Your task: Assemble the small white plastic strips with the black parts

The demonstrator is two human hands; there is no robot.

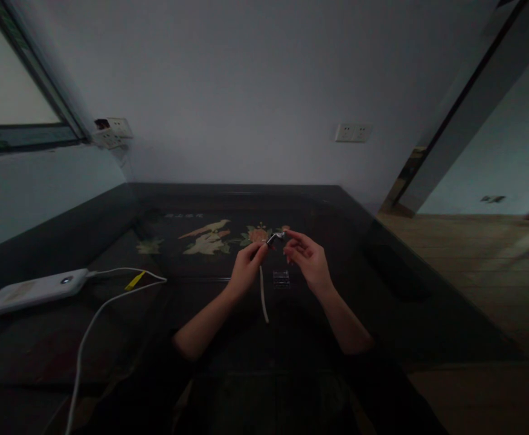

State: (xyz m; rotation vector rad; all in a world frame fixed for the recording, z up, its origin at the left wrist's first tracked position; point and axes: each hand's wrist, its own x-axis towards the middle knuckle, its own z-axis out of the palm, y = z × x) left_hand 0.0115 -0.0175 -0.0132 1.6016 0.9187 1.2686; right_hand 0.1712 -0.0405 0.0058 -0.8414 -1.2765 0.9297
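My left hand (246, 263) is closed, thumb and finger pinching a small dark and shiny piece (273, 238) that points up and right. Its exact kind is too dim and small to make out. A short white cable (263, 296) hangs below the left fingers; whether it joins the shiny piece is hidden by the hand. My right hand (307, 260) has its index fingertip at the far end of the piece, the other fingers loosely bent and apart from the thumb. Between my wrists, several small clear plastic pieces (281, 278) lie in a row on the table.
The dark glossy table (364, 314) has a bird-and-flower picture (210, 238) on its top. At left lies a white power bank (33, 293) with a white cord (81, 350) and yellow tag (134, 281). Wall sockets (353, 133) are behind; the wooden floor (464, 272) is right.
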